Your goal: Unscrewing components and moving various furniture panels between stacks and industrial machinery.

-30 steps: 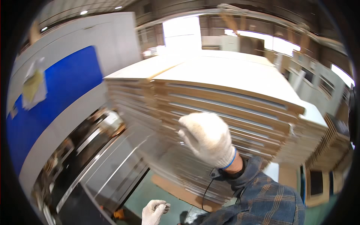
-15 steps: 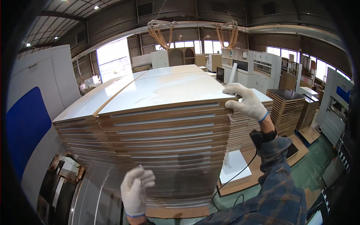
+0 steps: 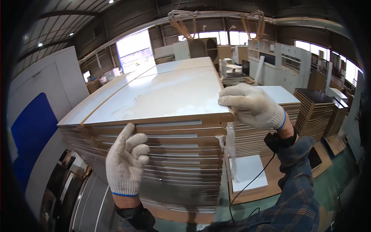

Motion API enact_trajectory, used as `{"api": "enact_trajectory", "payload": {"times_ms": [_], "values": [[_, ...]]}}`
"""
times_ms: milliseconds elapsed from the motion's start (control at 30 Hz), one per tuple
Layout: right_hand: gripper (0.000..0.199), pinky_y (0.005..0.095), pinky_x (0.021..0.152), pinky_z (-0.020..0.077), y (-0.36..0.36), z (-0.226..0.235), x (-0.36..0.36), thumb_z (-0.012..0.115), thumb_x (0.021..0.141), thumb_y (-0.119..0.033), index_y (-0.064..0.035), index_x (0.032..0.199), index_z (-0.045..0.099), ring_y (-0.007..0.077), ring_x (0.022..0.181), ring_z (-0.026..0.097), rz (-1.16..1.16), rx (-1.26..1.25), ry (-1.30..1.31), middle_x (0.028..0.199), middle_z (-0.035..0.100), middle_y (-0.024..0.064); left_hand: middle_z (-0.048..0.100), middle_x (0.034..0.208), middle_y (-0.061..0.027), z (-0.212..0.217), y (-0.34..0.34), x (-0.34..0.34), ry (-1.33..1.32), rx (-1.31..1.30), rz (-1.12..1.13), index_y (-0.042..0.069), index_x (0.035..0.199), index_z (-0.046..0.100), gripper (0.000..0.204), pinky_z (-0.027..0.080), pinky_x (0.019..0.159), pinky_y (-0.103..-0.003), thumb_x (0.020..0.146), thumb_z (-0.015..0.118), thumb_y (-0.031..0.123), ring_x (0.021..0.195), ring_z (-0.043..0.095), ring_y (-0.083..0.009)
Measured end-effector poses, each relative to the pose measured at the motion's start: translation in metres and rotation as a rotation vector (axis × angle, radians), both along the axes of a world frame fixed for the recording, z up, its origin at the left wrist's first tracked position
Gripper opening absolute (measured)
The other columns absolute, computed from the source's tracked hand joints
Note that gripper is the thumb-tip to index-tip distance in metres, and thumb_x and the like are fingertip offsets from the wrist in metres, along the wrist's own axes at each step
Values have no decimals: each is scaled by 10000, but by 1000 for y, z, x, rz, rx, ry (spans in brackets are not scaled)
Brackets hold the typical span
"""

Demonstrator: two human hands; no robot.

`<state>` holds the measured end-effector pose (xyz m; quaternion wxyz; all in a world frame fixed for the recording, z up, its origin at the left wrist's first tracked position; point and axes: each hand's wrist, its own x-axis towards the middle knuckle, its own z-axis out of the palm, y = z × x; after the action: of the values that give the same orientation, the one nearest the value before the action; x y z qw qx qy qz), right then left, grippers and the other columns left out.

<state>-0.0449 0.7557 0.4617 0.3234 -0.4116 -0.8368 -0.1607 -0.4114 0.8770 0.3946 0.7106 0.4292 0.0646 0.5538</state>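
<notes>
A white-faced panel (image 3: 170, 94) with brown edges tops a tall stack of similar panels (image 3: 181, 154). My right hand (image 3: 258, 107), in a white knitted glove with a blue cuff, pinches this panel at its near right corner, fingers on the top face; the thumb is mostly hidden. My left hand (image 3: 125, 164), gloved alike, is at the stack's front. Its index finger points up to the top panel's near edge, and the other fingers are loosely bent and hold nothing. Clear plastic film (image 3: 232, 150) hangs at the stack's right corner.
Another white panel stack (image 3: 280, 94) and dark-topped stacks (image 3: 315, 96) stand to the right. A low pile of white panels (image 3: 249, 172) lies beside my stack. A grey machine housing with a blue patch (image 3: 33, 131) is on the left. A black cable (image 3: 253, 181) trails from my right wrist.
My left hand has risen from low in front of the stack to the top panel's near edge. The top panel's right corner now juts past the stack, still in my right hand. The view has shifted.
</notes>
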Motion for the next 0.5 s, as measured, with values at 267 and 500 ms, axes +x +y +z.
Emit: {"api": "enact_trajectory", "payload": {"times_ms": [267,500], "values": [[334,446,903,615,22,4,-6,814,831,-93,-60,1148,713,334,989,747,64,491,-288,1081,775,118,518,945,-9,20,-11,23,-252,-119,-263,20,1185,525,189,508,624,-249,1159,474,200,754,501,-101],[176,450,861,621,-48,5,-57,763,878,-212,-76,983,726,286,929,757,-18,536,-352,985,760,108,722,1137,-132,15,-53,23,600,1317,1579,38,1238,652,469,589,969,-392,841,880,141,1116,712,-268]]}}
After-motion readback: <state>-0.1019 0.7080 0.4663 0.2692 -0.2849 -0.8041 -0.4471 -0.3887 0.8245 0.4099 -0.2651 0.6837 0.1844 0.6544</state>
